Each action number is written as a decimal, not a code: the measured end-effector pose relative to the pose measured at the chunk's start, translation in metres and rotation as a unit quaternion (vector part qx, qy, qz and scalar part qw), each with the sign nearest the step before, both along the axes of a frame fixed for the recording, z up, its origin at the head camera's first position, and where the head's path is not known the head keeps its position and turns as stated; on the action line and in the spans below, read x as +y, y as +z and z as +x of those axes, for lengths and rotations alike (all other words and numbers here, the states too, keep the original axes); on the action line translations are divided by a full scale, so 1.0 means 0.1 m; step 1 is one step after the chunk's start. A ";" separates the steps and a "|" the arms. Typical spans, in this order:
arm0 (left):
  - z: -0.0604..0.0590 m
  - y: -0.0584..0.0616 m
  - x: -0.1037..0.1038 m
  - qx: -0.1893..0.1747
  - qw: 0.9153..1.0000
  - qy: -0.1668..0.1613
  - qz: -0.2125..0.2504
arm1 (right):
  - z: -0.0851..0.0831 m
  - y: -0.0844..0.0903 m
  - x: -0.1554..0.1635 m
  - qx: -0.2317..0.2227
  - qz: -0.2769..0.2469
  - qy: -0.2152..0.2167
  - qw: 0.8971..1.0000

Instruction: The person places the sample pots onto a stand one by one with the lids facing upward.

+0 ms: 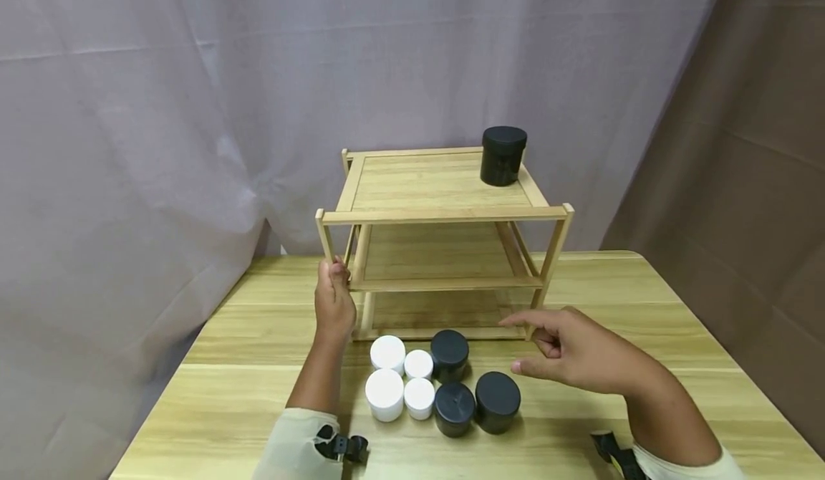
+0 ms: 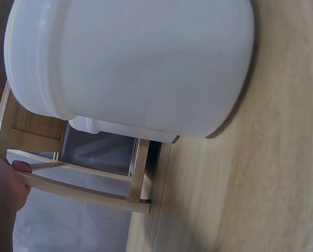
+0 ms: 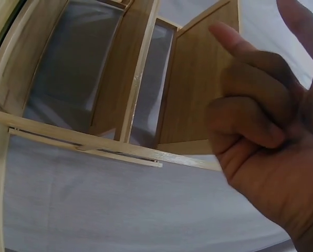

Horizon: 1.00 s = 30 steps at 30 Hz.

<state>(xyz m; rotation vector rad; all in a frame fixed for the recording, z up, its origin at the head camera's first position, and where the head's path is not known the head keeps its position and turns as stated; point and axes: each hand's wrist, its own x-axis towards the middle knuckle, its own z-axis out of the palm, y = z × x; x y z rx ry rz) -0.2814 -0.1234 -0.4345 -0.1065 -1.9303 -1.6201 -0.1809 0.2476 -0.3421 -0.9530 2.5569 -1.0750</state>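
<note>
Left hand [image 1: 334,301] gripping wooden rack [image 1: 445,215] post; right hand [image 1: 573,354] loosely curled, empty. Jars [image 1: 445,387] before rack, head view only.

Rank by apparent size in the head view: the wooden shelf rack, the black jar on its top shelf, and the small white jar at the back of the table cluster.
1. Wooden shelf rack, by far the largest.
2. Black jar on the top shelf, though it stands farther from the camera.
3. Small white jar at the back of the cluster, clearly the smallest.
</note>
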 end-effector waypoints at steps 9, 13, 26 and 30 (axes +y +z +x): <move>-0.01 0.01 -0.04 0.004 1.000 0.012 -0.019 | 0.04 -0.09 -0.12 -0.014 0.139 -0.005 0.990; 0.00 0.01 -0.03 0.003 1.000 -0.004 -0.014 | 0.03 -0.18 -0.11 -0.012 0.151 -0.007 0.988; -0.01 0.01 -0.01 0.008 1.000 0.003 -0.017 | -0.01 -0.46 -0.07 0.023 0.104 -0.012 0.994; -0.01 0.00 0.00 0.009 1.000 0.010 -0.018 | 0.01 -0.51 -0.07 0.043 0.093 -0.029 0.994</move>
